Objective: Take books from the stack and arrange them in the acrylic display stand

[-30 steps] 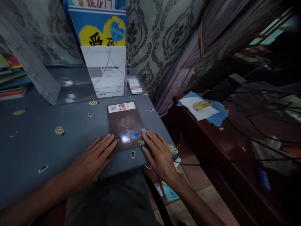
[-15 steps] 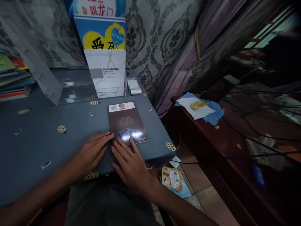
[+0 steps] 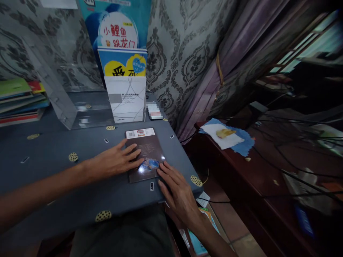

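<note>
A dark brown book [image 3: 144,148] lies flat on the grey-blue tablecloth [image 3: 88,192], back cover up, with a white barcode label along its far edge. My left hand [image 3: 119,157] is open, its spread fingers resting on the book's left side. At the book's lower right corner, my right hand [image 3: 177,187] is open with its fingertips touching the edge. Behind the book stand a white booklet [image 3: 128,103], a blue and yellow book [image 3: 122,62] and a taller teal picture book [image 3: 118,21], upright in a clear acrylic stand [image 3: 63,103].
A stack of books [image 3: 21,101] sits at the far left. On the right, a dark red wooden table [image 3: 235,171] carries a blue cloth [image 3: 242,142], white paper and tangled black cables. More books [image 3: 199,239] lie on the floor below the table edge. A purple curtain [image 3: 203,82] hangs behind.
My left hand has moved up onto the book's left side with fingers spread. My right hand has shifted from the near edge to the lower right corner. The camera view has tilted up.
</note>
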### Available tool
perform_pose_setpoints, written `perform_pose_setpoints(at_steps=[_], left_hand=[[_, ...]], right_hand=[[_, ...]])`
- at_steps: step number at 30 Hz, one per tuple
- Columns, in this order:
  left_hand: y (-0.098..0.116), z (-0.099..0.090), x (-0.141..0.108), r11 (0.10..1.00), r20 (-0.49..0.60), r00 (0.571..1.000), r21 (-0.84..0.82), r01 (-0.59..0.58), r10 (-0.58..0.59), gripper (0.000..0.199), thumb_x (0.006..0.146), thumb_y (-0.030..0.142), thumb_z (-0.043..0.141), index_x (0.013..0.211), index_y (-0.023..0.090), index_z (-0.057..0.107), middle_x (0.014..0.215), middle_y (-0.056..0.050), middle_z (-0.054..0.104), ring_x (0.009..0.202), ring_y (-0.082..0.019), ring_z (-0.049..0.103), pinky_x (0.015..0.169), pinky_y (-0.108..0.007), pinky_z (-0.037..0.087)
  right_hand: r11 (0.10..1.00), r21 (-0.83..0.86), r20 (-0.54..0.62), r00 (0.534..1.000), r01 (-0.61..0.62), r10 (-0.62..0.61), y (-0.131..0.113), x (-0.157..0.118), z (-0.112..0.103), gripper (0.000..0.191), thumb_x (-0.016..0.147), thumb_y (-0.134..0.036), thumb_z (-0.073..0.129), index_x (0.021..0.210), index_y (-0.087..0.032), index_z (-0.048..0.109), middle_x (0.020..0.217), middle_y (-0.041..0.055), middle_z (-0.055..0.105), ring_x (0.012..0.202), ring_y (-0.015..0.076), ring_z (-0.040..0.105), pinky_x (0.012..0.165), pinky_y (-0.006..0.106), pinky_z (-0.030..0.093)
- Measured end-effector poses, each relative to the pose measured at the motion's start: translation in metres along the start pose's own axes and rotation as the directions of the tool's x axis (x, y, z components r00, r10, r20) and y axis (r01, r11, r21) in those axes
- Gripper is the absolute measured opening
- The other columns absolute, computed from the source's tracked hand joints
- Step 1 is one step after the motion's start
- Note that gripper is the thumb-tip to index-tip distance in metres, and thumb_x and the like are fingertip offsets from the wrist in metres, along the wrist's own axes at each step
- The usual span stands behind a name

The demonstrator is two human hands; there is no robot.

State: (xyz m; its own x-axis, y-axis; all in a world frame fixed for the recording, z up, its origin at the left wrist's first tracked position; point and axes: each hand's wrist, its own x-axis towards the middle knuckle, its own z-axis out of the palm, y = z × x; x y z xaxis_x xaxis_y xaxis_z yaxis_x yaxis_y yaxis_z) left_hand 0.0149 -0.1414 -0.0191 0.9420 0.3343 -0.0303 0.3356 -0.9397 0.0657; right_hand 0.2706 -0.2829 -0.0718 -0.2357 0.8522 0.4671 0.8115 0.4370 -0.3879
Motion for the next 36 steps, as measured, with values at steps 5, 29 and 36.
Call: perform_pose_setpoints(at_steps=[5,29,36], left_hand=[[-0.008,-0.004,0.033,1.000,0.052,0.998,0.001,-0.024,0.023,0.057,0.092,0.009,0.050,0.141,0.038,0.053,0.153,-0.003,0.052,0.146,-0.033,0.041,0.121,-0.062,0.025],[0.016,-0.030,0.016,0.602,-0.322,0.824,-0.798,0.030,-0.467,0.031,0.096,0.044,0.055,0.103,0.021,0.074,0.095,-0.004,0.078,0.087,-0.021,0.073,0.079,-0.033,0.060],[0.006,-0.011,0.032,-0.148,0.021,0.667,-0.980,-0.134,-0.745,0.044,0.084,0.053,0.070,0.110,0.017,0.067,0.099,-0.007,0.077,0.083,-0.021,0.073,0.068,-0.030,0.060]], right_hand=[[1.000,-0.007,-0.012,1.000,0.011,-0.011,0.002,0.000,0.000,0.050,0.099,-0.019,0.050,0.148,-0.025,0.049,0.133,0.0096,0.069,0.130,0.0268,0.061,0.103,0.050,0.057],[0.794,0.582,-0.134,0.943,-0.175,0.306,0.037,0.057,-0.028,0.052,0.088,-0.052,0.070,0.131,-0.025,0.062,0.122,0.0102,0.074,0.112,0.0268,0.070,0.097,0.043,0.057],[0.460,0.791,0.248,0.899,-0.403,0.360,0.024,0.091,-0.011,0.039,0.084,-0.057,0.069,0.103,-0.022,0.067,0.076,-0.0011,0.070,0.068,0.0171,0.067,0.063,0.028,0.056]])
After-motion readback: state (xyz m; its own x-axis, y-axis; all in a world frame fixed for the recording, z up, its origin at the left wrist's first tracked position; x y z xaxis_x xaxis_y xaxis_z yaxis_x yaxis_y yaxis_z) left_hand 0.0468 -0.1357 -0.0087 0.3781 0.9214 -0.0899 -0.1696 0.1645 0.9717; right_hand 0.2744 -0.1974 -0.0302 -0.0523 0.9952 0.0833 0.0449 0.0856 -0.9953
